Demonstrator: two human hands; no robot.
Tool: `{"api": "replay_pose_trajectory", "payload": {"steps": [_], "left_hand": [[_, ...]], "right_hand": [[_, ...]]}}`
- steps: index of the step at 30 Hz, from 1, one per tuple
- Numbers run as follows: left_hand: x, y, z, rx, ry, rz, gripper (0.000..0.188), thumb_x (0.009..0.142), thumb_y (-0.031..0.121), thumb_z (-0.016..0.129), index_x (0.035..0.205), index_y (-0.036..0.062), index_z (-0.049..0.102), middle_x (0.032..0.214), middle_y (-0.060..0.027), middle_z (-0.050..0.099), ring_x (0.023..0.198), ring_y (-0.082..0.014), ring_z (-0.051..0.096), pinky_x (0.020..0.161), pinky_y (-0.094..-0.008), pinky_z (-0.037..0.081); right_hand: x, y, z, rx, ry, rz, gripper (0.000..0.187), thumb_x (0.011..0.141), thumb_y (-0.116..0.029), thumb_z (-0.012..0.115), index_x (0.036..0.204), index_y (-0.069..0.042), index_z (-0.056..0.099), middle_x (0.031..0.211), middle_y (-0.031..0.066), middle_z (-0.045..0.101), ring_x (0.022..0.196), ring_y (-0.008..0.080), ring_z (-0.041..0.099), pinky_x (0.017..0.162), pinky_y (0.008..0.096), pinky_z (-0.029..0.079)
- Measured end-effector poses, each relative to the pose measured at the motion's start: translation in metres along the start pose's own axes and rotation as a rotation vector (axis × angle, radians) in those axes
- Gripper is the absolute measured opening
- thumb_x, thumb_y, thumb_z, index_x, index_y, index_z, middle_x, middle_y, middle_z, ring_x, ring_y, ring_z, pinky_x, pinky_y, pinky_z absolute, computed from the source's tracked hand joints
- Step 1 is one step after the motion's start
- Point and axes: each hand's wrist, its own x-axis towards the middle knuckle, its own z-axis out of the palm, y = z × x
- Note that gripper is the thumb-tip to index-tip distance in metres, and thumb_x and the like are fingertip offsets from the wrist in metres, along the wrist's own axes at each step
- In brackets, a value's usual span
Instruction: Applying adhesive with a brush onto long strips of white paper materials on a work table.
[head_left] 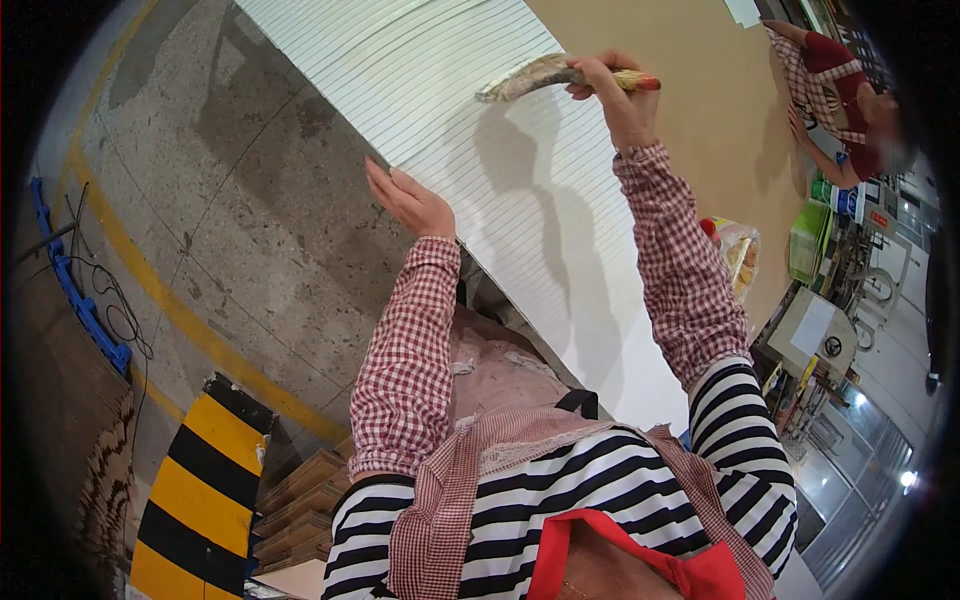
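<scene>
Red-and-white checked oversleeves (410, 370) cover black-and-white striped sleeves (735, 430), with a checked apron (440, 510) and red collar (700, 575).

Factory or workshop floor. A bare concrete floor (250, 230) carries a painted yellow line (150, 280), with a black-and-yellow striped post (195, 490), stacked boards (300, 505), a large white ribbed panel (480, 160) and machinery (820, 340) at the right edge.

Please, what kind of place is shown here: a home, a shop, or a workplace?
Most likely a workshop or small factory. The floor is bare concrete with a yellow painted line, a black-and-yellow striped post stands nearby, and the right hand holds a wide brush over a big white ribbed sheet.
</scene>
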Motion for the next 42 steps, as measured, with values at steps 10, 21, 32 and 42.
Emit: {"api": "replay_pose_trajectory", "payload": {"steps": [10,21,32,42], "left_hand": [[0.001,-0.005,-0.002,0.001,0.009,-0.009,0.053,0.101,0.029,0.025,0.14,-0.0064,0.024,0.142,-0.0259,0.027,0.133,-0.0378,0.028,0.108,-0.0478,0.029],[0.001,-0.004,-0.004,-0.001,0.023,-0.029,0.053,0.102,0.03,0.024,0.141,-0.0058,0.024,0.143,-0.0245,0.027,0.133,-0.0364,0.029,0.109,-0.0463,0.031],[-0.004,0.013,-0.001,-0.03,-0.034,-0.13,0.055,0.102,0.032,0.021,0.143,-0.0039,0.02,0.145,-0.0237,0.023,0.135,-0.0352,0.025,0.111,-0.0458,0.03],[-0.004,0.005,0.002,0.018,-0.013,-0.059,0.056,0.101,0.034,0.021,0.142,-0.0044,0.021,0.144,-0.0258,0.022,0.133,-0.0369,0.027,0.11,-0.0447,0.029]], "right_hand": [[-0.029,-0.014,-0.013,-0.118,-0.035,0.027,0.019,0.083,-0.014,0.067,0.077,0.003,0.064,0.069,0.0054,0.063,0.06,0.0106,0.061,0.053,0.0219,0.05],[-0.11,-0.001,-0.063,-0.165,0.022,0.209,0.014,0.085,-0.011,0.064,0.08,0.002,0.064,0.071,0.0055,0.063,0.062,0.0089,0.059,0.055,0.0211,0.049],[-0.108,0.016,-0.066,-0.147,0.055,0.119,0.016,0.085,-0.012,0.064,0.081,0.004,0.065,0.073,0.0054,0.064,0.063,0.0105,0.061,0.056,0.0213,0.05],[-0.095,0.007,-0.074,-0.068,0.043,0.091,0.015,0.086,-0.01,0.062,0.084,0.004,0.065,0.076,0.0068,0.065,0.066,0.0114,0.061,0.062,0.0229,0.051]]}}
